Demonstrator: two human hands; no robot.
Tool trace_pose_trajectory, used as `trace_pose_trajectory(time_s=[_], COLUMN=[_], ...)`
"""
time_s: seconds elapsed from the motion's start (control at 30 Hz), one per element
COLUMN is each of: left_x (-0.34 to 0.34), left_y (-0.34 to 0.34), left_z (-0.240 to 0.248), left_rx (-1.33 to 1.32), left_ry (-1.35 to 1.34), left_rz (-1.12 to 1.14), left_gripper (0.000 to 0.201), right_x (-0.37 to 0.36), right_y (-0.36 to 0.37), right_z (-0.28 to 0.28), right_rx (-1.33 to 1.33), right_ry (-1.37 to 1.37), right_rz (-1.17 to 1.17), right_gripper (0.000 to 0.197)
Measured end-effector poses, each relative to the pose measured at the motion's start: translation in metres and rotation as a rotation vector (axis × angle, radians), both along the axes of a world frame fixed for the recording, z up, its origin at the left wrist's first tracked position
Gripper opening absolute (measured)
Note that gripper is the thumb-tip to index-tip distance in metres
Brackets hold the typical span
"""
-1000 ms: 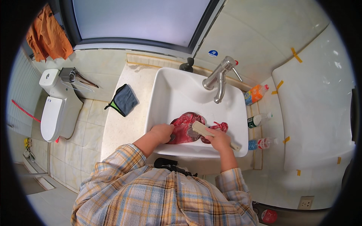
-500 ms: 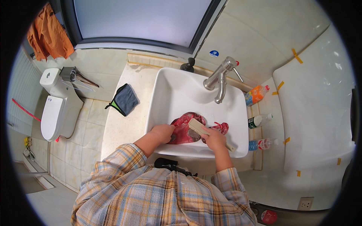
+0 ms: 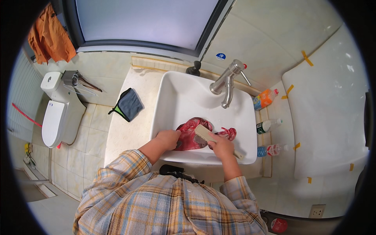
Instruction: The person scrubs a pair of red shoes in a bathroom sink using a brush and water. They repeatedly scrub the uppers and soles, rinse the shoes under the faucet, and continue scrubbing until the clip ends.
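A wet-looking red patterned cloth (image 3: 188, 138) lies bunched in the near part of the white sink (image 3: 166, 102). At its left edge my left hand (image 3: 168, 140) has its fingers closed on the fabric. My right hand (image 3: 221, 147) grips a beige scrub brush (image 3: 205, 133), whose head rests over the right part of the cloth. The bristle side faces down and is hidden. To the right of the brush a twisted end of the cloth (image 3: 228, 134) sticks out beyond my fingers.
A metal faucet (image 3: 228, 83) rises at the sink's back right. Several bottles, one orange (image 3: 265, 99), line the right side. A grey folded cloth (image 3: 131, 105) lies on the counter (image 3: 121, 137) at left. Behind the sink stands a dark dispenser (image 3: 193, 68). A toilet (image 3: 55, 121) is farther left.
The whole view has shifted very slightly. Both hands, the brush and the red cloth keep nearly the same places in the sink.
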State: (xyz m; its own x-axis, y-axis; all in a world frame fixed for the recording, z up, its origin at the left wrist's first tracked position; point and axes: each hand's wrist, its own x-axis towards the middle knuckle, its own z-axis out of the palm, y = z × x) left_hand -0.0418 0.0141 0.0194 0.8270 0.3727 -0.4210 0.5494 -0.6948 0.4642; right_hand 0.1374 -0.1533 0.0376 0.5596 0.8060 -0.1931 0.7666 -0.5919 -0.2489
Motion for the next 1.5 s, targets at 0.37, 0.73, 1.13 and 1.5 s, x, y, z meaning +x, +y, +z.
trace_pose_trajectory(time_s=[0.37, 0.73, 1.13, 1.5], left_x=[0.001, 0.0, 0.0, -0.003], left_y=[-0.002, -0.002, -0.003, -0.003], left_z=[0.002, -0.001, -0.004, -0.012], left_rx=[0.102, 0.116, 0.148, 0.235], left_ry=[-0.023, -0.037, -0.056, -0.203], left_rz=[-0.083, -0.094, -0.101, -0.113], left_gripper=[0.034, 0.032, 0.032, 0.023], right_x=[0.016, 0.003, -0.007, 0.01], right_y=[-0.009, -0.004, 0.013, 0.017], right_z=[0.002, -0.01, -0.014, -0.008], right_rx=[-0.055, -0.003, 0.032, -0.044], right_ry=[0.042, 0.035, 0.059, -0.056], right_rz=[-0.164, -0.004, 0.159, 0.038], right_gripper=[0.041, 0.04, 0.041, 0.04])
